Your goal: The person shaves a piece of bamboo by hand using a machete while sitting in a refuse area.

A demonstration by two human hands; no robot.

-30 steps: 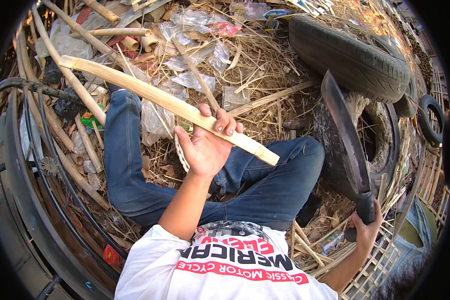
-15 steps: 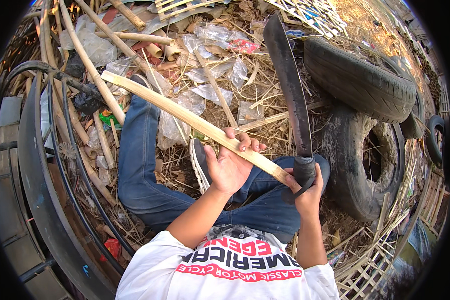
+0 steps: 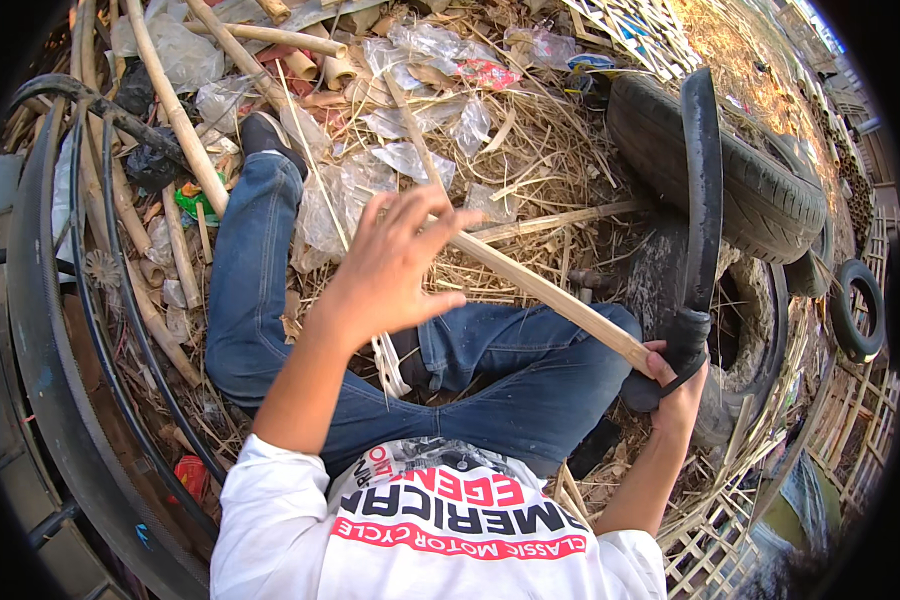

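My right hand point(image 3: 682, 395) is closed around the black-wrapped handle of a machete point(image 3: 705, 190), whose dark, broad blade points up and away. The same hand pinches the near end of a pale split bamboo strip point(image 3: 555, 292), which slants up to the left across my lap. My left hand point(image 3: 375, 275) is raised over the strip's far part, its fingers spread and the thumb sticking out to the right. Those fingers hide part of the strip, and whether they touch it I cannot tell.
Old tyres point(image 3: 715, 165) lie close on the right. A black curved metal frame point(image 3: 100, 100) runs down the left side, beside bamboo poles point(image 3: 175, 110). Straw and clear plastic scraps point(image 3: 345, 205) cover the ground ahead. Woven bamboo lattice point(image 3: 715, 545) lies at lower right.
My left hand has opened off the strip and risen, turning from palm up to back up. My right hand has moved right with the machete and the strip's near end.
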